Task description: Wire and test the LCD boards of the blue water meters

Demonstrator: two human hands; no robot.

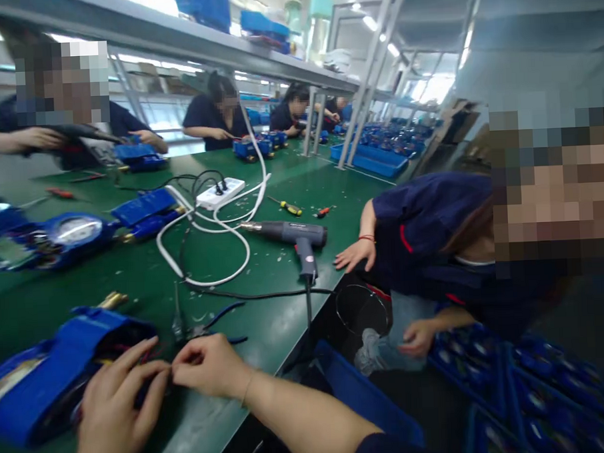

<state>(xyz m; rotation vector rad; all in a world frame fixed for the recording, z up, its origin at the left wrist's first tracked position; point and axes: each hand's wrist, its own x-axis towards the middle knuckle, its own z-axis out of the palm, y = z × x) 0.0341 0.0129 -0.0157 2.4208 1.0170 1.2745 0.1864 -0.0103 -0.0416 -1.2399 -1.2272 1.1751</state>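
Observation:
A blue plastic housing (pixel 82 363) with a brass fitting (pixel 114 300) lies tilted at the lower left, and red and yellow wires show at its open side. My left hand (pixel 117 401) is beside that opening, thumb and fingertips drawn together. Meeting it from the right, my right hand (pixel 213 367) has thumb and forefinger pinched, almost touching the left fingertips. Whatever is between the fingers is too small and blurred to name. Just beyond my right hand are dark-handled pliers (pixel 220 315) and a screwdriver (pixel 177 319) with a thin shaft.
A heat gun (pixel 287 234) lies mid-table, its cord running over the edge. Behind it are a power strip (pixel 220 192), looped white cable and a yellow screwdriver (pixel 288 207). A co-worker's hand (pixel 357 253) rests on the table's right edge. Blue bins (pixel 364 391) stand below; others work opposite.

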